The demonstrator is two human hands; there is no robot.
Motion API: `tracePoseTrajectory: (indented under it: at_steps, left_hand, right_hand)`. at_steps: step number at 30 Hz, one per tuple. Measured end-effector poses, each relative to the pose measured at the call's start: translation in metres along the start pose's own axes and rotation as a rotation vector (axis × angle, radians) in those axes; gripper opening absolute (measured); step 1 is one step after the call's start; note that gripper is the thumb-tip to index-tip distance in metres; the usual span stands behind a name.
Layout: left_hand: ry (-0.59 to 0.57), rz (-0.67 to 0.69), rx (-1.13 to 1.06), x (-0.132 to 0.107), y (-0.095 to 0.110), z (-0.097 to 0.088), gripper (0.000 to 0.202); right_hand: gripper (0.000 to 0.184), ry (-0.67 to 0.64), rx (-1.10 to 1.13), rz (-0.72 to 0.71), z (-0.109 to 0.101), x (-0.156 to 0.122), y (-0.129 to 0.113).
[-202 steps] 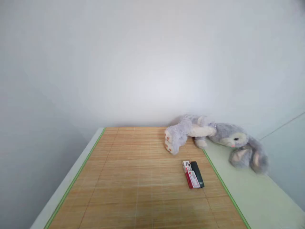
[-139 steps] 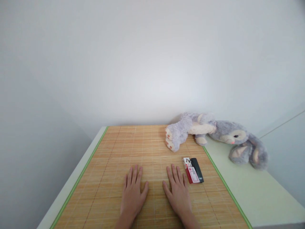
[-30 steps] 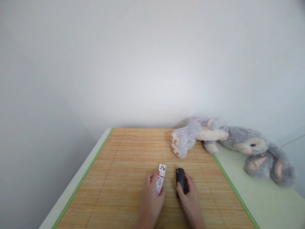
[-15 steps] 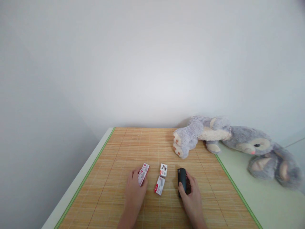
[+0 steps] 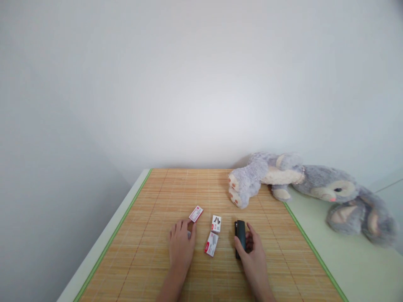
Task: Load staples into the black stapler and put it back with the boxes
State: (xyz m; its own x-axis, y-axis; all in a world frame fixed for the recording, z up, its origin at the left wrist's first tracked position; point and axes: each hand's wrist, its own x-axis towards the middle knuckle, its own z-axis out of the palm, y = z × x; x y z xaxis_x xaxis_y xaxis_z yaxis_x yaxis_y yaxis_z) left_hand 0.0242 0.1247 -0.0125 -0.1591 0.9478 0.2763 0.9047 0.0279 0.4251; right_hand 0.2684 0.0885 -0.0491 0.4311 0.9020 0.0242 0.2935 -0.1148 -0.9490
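Note:
My right hand wraps its fingers round a black stapler that lies on the bamboo mat. My left hand rests flat on the mat with its fingers stretched out, fingertips just behind a small red-and-white box. Between my hands lie two more small boxes: a white one and a red-and-white one nearer to me.
A grey plush rabbit lies on its side at the back right, its feet on the mat and its head on the pale green surface. A white wall stands behind. The mat's green border runs along the left edge.
My left hand has let go of the red-and-white box, which now lies a little farther out on the mat. The fingers have flattened. My right hand stays on the stapler.

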Motion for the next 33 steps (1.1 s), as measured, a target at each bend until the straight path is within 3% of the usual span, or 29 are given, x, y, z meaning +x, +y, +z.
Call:
tracePoseTrajectory:
  at_steps: [3, 6, 9, 12, 15, 17, 20, 24, 29, 33]
  left_hand:
    - [-0.034, 0.126, -0.061, -0.005, 0.018, -0.004, 0.026]
    - [-0.166, 0.244, -0.14, -0.018, 0.041, -0.002, 0.026]
    - [-0.223, 0.247, -0.173, -0.027, 0.054, 0.006, 0.03]
    - [-0.206, 0.195, -0.169, -0.035, 0.051, 0.013, 0.045]
    - [-0.244, 0.17, -0.179, -0.047, 0.04, 0.012, 0.039]
    - [-0.331, 0.226, -0.214, -0.058, 0.033, 0.007, 0.036]
    - [-0.439, 0.33, -0.258, -0.074, 0.026, -0.004, 0.045]
    - [-0.397, 0.341, -0.231, -0.082, 0.023, -0.01, 0.061]
    - [-0.325, 0.286, -0.157, -0.08, 0.023, -0.005, 0.064]
    - [-0.291, 0.253, -0.113, -0.081, 0.021, -0.002, 0.065]
  right_hand:
    - [0.073, -0.016, 0.042, 0.004, -0.001, 0.0, -0.004]
    - [0.067, -0.021, 0.045, -0.007, -0.004, -0.002, -0.006]
    - [0.059, -0.031, 0.006, -0.053, -0.01, -0.001, -0.005]
    - [0.049, -0.111, -0.061, -0.171, -0.02, 0.005, -0.008]
    - [0.041, -0.278, -0.195, -0.293, -0.029, 0.016, -0.023]
    - [0.038, -0.388, -0.277, -0.359, -0.031, 0.024, -0.039]
    - [0.032, -0.546, -0.342, -0.441, -0.025, 0.034, -0.065]
    - [0.026, -0.733, -0.36, -0.535, -0.006, 0.041, -0.091]
    - [0.027, -0.793, -0.275, -0.573, 0.007, 0.047, -0.109]
    - [0.031, -0.717, -0.098, -0.479, -0.018, 0.055, -0.1]
